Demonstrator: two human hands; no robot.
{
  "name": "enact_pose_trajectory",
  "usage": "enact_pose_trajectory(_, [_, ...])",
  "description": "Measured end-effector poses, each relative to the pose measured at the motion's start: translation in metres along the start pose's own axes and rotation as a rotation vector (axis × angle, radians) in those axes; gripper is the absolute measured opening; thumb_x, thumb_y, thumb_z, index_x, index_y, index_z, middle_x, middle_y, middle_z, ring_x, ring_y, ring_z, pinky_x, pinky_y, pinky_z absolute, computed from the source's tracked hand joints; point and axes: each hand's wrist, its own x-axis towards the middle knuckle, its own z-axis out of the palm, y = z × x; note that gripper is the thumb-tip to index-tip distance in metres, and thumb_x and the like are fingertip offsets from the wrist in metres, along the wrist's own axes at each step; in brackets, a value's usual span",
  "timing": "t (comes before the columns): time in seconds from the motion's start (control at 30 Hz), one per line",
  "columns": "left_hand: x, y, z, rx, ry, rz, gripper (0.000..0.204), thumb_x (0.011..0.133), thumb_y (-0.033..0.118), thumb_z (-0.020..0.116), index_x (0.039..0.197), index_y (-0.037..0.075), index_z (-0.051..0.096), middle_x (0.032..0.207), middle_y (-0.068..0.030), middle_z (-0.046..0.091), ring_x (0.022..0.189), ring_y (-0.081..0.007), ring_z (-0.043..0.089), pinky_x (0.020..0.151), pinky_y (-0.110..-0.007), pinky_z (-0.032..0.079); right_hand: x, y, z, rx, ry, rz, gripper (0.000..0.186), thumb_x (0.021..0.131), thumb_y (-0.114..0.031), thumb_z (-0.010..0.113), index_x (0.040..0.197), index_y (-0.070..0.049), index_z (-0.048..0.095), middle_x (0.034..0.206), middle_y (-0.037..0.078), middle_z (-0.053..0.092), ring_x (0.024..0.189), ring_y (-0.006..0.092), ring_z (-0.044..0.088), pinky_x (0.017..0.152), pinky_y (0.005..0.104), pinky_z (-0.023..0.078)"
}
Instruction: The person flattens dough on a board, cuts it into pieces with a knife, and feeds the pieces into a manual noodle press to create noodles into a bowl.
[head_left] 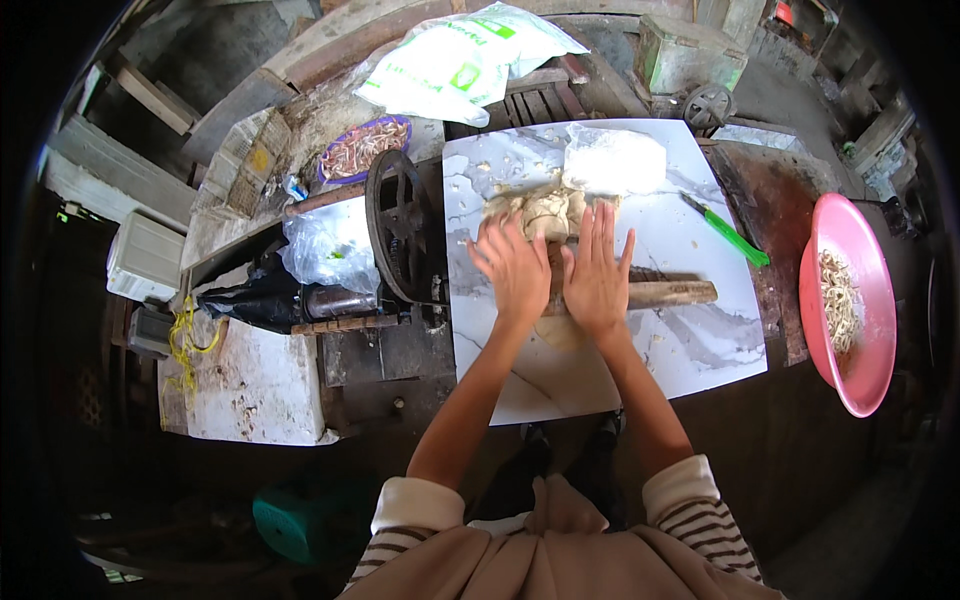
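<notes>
A lumpy mass of pale dough (548,212) lies on a white marble-patterned board (700,345). My left hand (515,270) is open, with its fingers spread over the near left side of the dough. Beside it, my right hand (597,275) is open too, fingers stretched forward at the dough's near right side. A wooden rod (675,292) like a rolling pin lies crosswise and runs behind my right hand; whether my palm touches it is hidden. Just beyond the dough sits a clear plastic bag of white powder (615,162). Toward the right of the board rests a green-handled knife (725,232).
At the right stands a pink basin (877,300) with noodle-like strands. A dark spoked handwheel (395,225) rises along the board's left edge. Farther left are a purple-rimmed basket of strips (365,150) and a plastic bag (330,245). A large white sack (465,65) lies at the back.
</notes>
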Motion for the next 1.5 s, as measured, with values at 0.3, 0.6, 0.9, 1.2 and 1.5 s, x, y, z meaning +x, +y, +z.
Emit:
enact_pose_trajectory(0.3, [-0.052, 0.008, -0.029, 0.014, -0.146, 0.094, 0.044, 0.090, 0.024, 0.048, 0.127, -0.001, 0.040, 0.128, -0.0170, 0.041, 0.132, -0.0345, 0.026, 0.107, -0.062, 0.006, -0.056, -0.001, -0.020, -0.030, -0.122, -0.037, 0.057, 0.091, -0.024, 0.039, 0.140, 0.004, 0.027, 0.146, 0.019, 0.029, 0.139, 0.0243, 0.022, 0.113, 0.0498, 0.011])
enact_pose_trajectory(0.6, [-0.007, 0.002, 0.000, -0.068, -0.137, 0.011, 0.046, 0.091, 0.024, 0.047, 0.128, -0.002, 0.036, 0.133, -0.0175, 0.036, 0.136, -0.0338, 0.018, 0.105, -0.065, 0.004, -0.007, 0.006, 0.001, -0.034, -0.035, -0.036, 0.056, 0.092, -0.024, 0.038, 0.139, 0.004, 0.028, 0.145, 0.020, 0.030, 0.140, 0.0246, 0.019, 0.113, 0.0497, 0.007])
enact_pose_trajectory(0.9, [-0.054, 0.014, -0.034, 0.029, -0.238, 0.138, 0.053, 0.088, 0.019, 0.048, 0.133, -0.004, 0.033, 0.139, -0.0155, 0.037, 0.139, -0.0313, 0.019, 0.104, -0.066, -0.005, -0.064, 0.008, -0.016, -0.005, -0.114, -0.092, 0.053, 0.086, -0.019, 0.043, 0.133, 0.005, 0.039, 0.140, 0.022, 0.038, 0.136, 0.0284, 0.029, 0.113, 0.0483, 0.013])
enact_pose_trajectory(1.2, [-0.012, 0.007, 0.001, -0.067, -0.150, -0.055, 0.056, 0.091, 0.021, 0.044, 0.137, -0.006, 0.027, 0.142, -0.0188, 0.028, 0.140, -0.0333, 0.011, 0.105, -0.066, 0.002, -0.008, 0.016, 0.007, -0.095, -0.024, -0.065, 0.048, 0.091, -0.022, 0.038, 0.130, 0.006, 0.043, 0.141, 0.022, 0.036, 0.138, 0.0279, 0.024, 0.113, 0.0469, 0.012])
enact_pose_trajectory(1.5, [-0.051, 0.015, -0.026, 0.080, -0.238, 0.052, 0.058, 0.090, 0.018, 0.042, 0.140, -0.007, 0.025, 0.149, -0.0193, 0.020, 0.141, -0.0345, 0.010, 0.105, -0.065, -0.004, -0.053, 0.005, -0.014, 0.047, -0.090, -0.032, 0.044, 0.090, -0.017, 0.038, 0.127, 0.006, 0.048, 0.141, 0.022, 0.037, 0.137, 0.0308, 0.027, 0.112, 0.0466, 0.017])
